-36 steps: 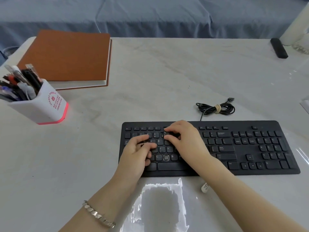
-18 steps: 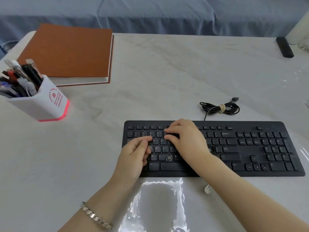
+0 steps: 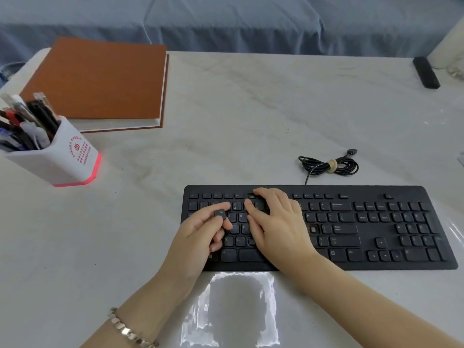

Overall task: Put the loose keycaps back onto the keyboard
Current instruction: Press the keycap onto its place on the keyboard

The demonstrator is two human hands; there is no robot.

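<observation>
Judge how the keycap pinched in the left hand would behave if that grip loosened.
Probably very light: the left hand pinches the keycap without visible strain. Likely rigid plastic, since it shows a crisp square shape under the pinch. Small and smooth-looking, so it could slip and bounce across the keyboard.

Shows a black full-size keyboard [image 3: 376, 222] lying flat, with one bare socket [image 3: 313, 229] left of Enter and another [image 3: 251, 241] right of C. Shows one loose black keycap [image 3: 220, 213], tilted, pinched in the left hand [image 3: 198, 234] over the left letter keys.

Matt black plastic keyboard [image 3: 351, 222] on smooth, glossy marble-look table [image 3: 251, 116].
</observation>
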